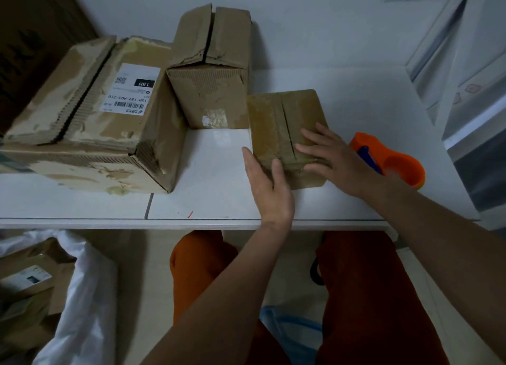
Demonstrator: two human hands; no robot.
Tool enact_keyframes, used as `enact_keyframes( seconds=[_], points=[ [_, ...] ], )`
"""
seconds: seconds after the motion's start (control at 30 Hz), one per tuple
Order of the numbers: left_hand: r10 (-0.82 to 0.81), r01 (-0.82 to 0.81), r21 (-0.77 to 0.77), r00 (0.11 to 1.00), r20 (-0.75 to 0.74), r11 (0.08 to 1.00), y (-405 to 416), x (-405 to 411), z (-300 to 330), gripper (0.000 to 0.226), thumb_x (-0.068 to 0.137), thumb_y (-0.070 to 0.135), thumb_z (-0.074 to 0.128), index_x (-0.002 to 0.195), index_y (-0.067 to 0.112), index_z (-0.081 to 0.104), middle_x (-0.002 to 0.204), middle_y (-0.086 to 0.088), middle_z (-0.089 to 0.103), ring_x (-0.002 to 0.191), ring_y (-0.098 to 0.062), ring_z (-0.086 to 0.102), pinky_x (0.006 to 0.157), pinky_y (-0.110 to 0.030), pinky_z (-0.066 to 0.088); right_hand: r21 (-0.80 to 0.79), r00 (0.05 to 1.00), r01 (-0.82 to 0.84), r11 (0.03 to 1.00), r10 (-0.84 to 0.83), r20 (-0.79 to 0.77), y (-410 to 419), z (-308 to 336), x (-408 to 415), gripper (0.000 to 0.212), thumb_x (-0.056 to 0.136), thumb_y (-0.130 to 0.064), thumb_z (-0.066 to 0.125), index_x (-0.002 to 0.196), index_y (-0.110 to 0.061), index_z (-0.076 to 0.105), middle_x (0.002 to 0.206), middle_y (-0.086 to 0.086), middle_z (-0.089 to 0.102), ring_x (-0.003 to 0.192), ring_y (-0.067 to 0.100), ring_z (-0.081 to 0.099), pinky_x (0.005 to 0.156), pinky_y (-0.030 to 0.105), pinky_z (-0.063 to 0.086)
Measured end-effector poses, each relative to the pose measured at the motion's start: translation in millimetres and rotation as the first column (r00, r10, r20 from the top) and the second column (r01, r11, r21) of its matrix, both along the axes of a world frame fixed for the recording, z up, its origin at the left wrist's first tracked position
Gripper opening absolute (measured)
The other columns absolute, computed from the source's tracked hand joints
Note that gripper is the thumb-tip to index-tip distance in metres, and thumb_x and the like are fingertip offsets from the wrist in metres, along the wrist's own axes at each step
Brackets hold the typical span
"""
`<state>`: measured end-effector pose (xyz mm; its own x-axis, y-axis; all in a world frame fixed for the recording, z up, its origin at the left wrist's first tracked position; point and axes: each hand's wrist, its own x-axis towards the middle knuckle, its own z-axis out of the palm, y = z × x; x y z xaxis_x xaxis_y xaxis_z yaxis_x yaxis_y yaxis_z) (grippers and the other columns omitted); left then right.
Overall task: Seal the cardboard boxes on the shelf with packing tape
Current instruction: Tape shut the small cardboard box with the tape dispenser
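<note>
A small cardboard box [282,118] lies on the white shelf [213,173], its top flaps closed with a seam down the middle and glossy tape over them. My left hand [269,186] holds the box's near left corner, thumb on top. My right hand [331,156] lies flat with spread fingers on the near right part of the lid. An orange tape dispenser [394,162] with a blue blade guard rests on the shelf just right of my right hand, untouched.
A tall worn box [210,71] with loose top flaps stands behind the small one. A large torn box [90,112] with a white label fills the shelf's left side. More boxes in a white bag [82,296] sit on the floor at lower left.
</note>
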<state>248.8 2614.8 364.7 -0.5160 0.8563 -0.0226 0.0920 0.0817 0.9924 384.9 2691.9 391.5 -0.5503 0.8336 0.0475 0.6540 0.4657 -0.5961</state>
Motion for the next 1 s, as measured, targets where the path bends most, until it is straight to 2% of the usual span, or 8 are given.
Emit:
enact_keyframes(
  seconds=[0.13, 0.23, 0.3, 0.37, 0.5, 0.73, 0.87, 1.0],
  points=[
    [-0.033, 0.036, -0.078, 0.999, 0.042, 0.996, 6.0, -12.1, -1.0, 0.056, 0.105, 0.032, 0.032, 0.154, 0.019, 0.011, 0.160, 0.003, 0.019, 0.146, -0.013, 0.020, 0.120, -0.034, 0.019, -0.019, 1.000, 0.010, 1.000, -0.010, -0.009, -2.8, 3.9, -1.5, 0.050, 0.089, -0.022, 0.063, 0.137, -0.021, 0.047, 0.155, -0.002, 0.024, 0.146, 0.016, 0.005, 0.119, 0.044, 0.009],
    [-0.032, 0.006, -0.087, 0.954, -0.299, 0.996, 13.0, -26.0, 6.8, 0.055, 0.103, 0.018, 0.035, 0.153, 0.010, 0.013, 0.160, -0.005, 0.017, 0.148, -0.019, 0.010, 0.118, -0.024, 0.006, -0.069, 0.984, 0.129, 0.989, -0.136, -0.119, -9.4, 8.1, -3.6, 0.072, 0.084, -0.025, 0.070, 0.146, -0.025, 0.033, 0.159, -0.003, 0.008, 0.141, 0.003, 0.002, 0.118, 0.033, 0.013],
    [-0.108, 0.155, 0.035, 0.815, -0.569, 0.987, 16.7, -30.8, 8.4, 0.054, 0.100, 0.012, 0.036, 0.151, 0.008, 0.021, 0.156, -0.010, 0.026, 0.148, -0.022, 0.014, 0.120, -0.028, 0.005, -0.121, 0.961, 0.219, 0.968, -0.235, -0.146, -12.8, 5.0, -5.9, 0.091, 0.080, -0.031, 0.073, 0.151, -0.027, 0.016, 0.160, 0.000, 0.005, 0.139, 0.003, 0.009, 0.113, 0.028, 0.019],
    [-0.159, 0.261, 0.016, 0.633, -0.758, 0.965, 20.8, -35.0, 5.4, 0.050, 0.099, 0.025, 0.031, 0.146, 0.007, 0.036, 0.148, -0.011, 0.043, 0.144, -0.026, 0.026, 0.121, -0.036, 0.009, -0.205, 0.950, 0.244, 0.948, -0.276, -0.143, -12.8, 1.5, -6.3, 0.096, 0.079, -0.037, 0.072, 0.151, -0.026, 0.011, 0.155, 0.002, 0.024, 0.138, 0.013, 0.029, 0.113, 0.035, 0.030],
    [-0.125, 0.312, -0.023, 0.313, -0.942, 0.950, 24.8, -44.7, -7.6, 0.052, 0.099, 0.041, 0.038, 0.136, 0.007, 0.053, 0.141, -0.009, 0.052, 0.139, -0.030, 0.036, 0.118, -0.044, 0.019, -0.309, 0.962, 0.197, 0.930, -0.245, -0.124, -4.1, 10.7, 9.9, 0.085, 0.081, -0.024, 0.072, 0.150, -0.023, 0.021, 0.143, 0.004, 0.045, 0.129, 0.017, 0.046, 0.106, 0.027, 0.036],
    [-0.094, 0.316, 0.009, 0.308, -0.947, 0.949, 26.2, -45.1, -7.3, 0.047, 0.098, 0.039, 0.041, 0.131, 0.010, 0.058, 0.140, -0.012, 0.052, 0.134, -0.032, 0.044, 0.116, -0.044, 0.025, -0.411, 0.942, 0.104, 0.906, -0.222, -0.251, -1.0, 28.5, 34.3, 0.058, 0.090, 0.000, 0.058, 0.143, -0.016, 0.040, 0.141, -0.005, 0.047, 0.129, 0.009, 0.045, 0.111, 0.037, 0.036],
    [-0.088, 0.285, 0.020, 0.360, -0.929, 0.958, 26.8, -42.7, -12.1, 0.045, 0.097, 0.039, 0.046, 0.129, 0.011, 0.060, 0.149, -0.020, 0.039, 0.138, -0.036, 0.037, 0.115, -0.046, 0.028, -0.454, 0.681, 0.292, 0.842, -0.516, -0.519, -22.1, 24.0, -11.1, 0.061, 0.098, -0.011, 0.047, 0.151, -0.012, 0.015, 0.155, 0.004, 0.025, 0.139, 0.009, 0.027, 0.112, 0.028, 0.028],
    [-0.077, 0.283, 0.045, 0.405, -0.911, 0.958, 27.5, -41.4, -15.2, 0.044, 0.096, 0.037, 0.048, 0.127, 0.009, 0.062, 0.151, -0.026, 0.031, 0.141, -0.040, 0.027, 0.117, -0.044, 0.022, -0.404, 0.617, 0.521, 0.752, -0.659, -0.431, -28.1, 5.8, -50.6, 0.053, 0.103, -0.021, 0.033, 0.152, -0.016, 0.012, 0.153, 0.002, 0.028, 0.135, 0.006, 0.030, 0.104, 0.019, 0.027]
  ],
)
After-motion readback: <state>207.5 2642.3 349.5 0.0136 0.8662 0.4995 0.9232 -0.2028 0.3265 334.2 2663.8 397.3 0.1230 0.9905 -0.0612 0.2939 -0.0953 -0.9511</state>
